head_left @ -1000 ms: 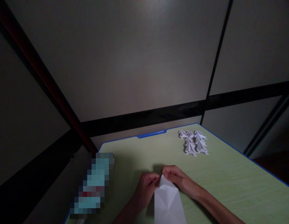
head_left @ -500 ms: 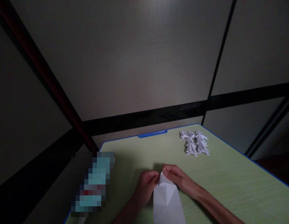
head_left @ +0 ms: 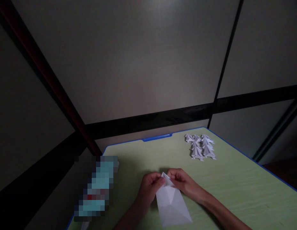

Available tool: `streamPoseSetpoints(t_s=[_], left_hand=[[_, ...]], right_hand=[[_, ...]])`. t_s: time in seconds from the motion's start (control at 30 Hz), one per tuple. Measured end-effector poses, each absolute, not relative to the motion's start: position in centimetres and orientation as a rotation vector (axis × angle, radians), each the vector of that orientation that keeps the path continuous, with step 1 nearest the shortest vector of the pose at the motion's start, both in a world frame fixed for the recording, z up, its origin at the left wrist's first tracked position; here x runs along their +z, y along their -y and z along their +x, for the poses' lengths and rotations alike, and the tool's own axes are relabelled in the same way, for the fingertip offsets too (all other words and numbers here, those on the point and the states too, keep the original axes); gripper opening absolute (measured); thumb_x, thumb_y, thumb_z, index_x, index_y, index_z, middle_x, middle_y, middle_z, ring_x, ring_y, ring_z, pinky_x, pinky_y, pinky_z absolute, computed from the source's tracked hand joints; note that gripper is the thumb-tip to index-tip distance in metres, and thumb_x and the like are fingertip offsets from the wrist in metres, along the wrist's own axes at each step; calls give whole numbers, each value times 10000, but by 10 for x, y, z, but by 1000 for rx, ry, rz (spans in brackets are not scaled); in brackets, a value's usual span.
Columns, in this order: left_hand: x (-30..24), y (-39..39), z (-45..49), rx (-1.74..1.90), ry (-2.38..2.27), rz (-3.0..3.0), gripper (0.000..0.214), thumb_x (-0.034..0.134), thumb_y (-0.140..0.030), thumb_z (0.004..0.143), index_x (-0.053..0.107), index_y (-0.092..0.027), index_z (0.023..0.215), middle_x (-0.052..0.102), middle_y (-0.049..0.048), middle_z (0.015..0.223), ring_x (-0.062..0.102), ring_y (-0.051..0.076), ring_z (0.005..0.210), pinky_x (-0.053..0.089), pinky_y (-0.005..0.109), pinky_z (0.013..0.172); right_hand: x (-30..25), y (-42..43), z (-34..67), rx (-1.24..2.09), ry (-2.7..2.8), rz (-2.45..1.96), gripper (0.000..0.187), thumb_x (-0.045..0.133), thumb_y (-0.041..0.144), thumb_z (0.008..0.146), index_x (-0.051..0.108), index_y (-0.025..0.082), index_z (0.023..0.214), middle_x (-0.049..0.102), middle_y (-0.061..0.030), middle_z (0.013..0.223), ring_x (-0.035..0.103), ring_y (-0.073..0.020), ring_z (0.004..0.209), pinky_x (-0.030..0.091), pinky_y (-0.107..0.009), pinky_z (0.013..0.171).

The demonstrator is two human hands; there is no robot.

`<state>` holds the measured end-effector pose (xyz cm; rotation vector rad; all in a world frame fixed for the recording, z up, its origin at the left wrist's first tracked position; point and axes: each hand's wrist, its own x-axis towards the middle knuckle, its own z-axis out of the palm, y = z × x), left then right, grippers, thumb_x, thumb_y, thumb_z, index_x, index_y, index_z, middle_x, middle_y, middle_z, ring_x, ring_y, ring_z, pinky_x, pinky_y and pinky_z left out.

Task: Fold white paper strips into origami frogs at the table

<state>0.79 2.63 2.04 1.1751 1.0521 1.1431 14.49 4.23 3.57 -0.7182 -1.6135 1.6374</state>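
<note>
A partly folded sheet of white paper (head_left: pixel 172 204) is held between my two hands near the front of the table. Its far end comes to a small raised point, and creases fan across the lower part. My left hand (head_left: pixel 151 187) pinches the left side of the pointed end, thumb on top. On the right side of that same end, my right hand (head_left: pixel 183 182) is closed with its thumb and curled fingers on the paper. The paper's near end spreads out wide and lies free of the hands.
Several folded white paper figures (head_left: pixel 196 150) are grouped at the back right of the pale green table (head_left: pixel 234 179). A pixelated turquoise object (head_left: pixel 100 185) lies along the left edge. The table's blue handle (head_left: pixel 158 137) is at the back, before a panelled wall (head_left: pixel 148 64).
The paper's pointed end now stands up between my fingers and shows an opened fold. Its near end has risen into view and tilted. My left hand has shifted slightly towards the tip.
</note>
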Motion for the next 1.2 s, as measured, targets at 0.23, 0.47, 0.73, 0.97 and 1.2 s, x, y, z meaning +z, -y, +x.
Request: streamPoseSetpoints(t_s=[0.23,0.47,0.73,0.97,1.2], left_hand=[[19,-27,9,1156,-1104,1173,277,606,-345,512,454,-130,426,380,-62,375,327,51,359,216,171,368],[25,-26,9,1300,-1271,1173,209,590,-262,534,463,-128,435,377,-67,368,323,48,353,221,161,351],[28,-24,12,1315,-1210,1175,140,582,-234,553,510,-122,508,483,-38,414,403,71,382,284,167,376],[29,-25,7,1301,-1155,1224,143,573,-232,572,507,-130,495,463,-38,452,414,82,445,305,174,419],[27,-22,7,1268,-1154,1372,143,529,-214,606,498,-131,493,446,-32,472,402,89,467,299,179,439]], right_hand=[[31,-44,144,1649,1540,-681,227,628,255,582,435,138,614,385,76,479,306,-40,419,203,-158,387],[31,-45,144,1648,1450,-649,259,626,251,596,428,155,733,427,53,586,385,-57,500,270,-164,434],[33,-45,142,1630,1505,-790,260,579,357,617,468,123,603,436,54,486,355,-42,399,231,-167,386],[32,-44,142,1578,1543,-782,257,594,345,601,459,131,562,418,59,470,341,-48,408,221,-174,396],[29,-41,142,1491,1625,-835,253,554,347,642,459,134,544,352,67,458,295,-58,427,197,-181,400]])
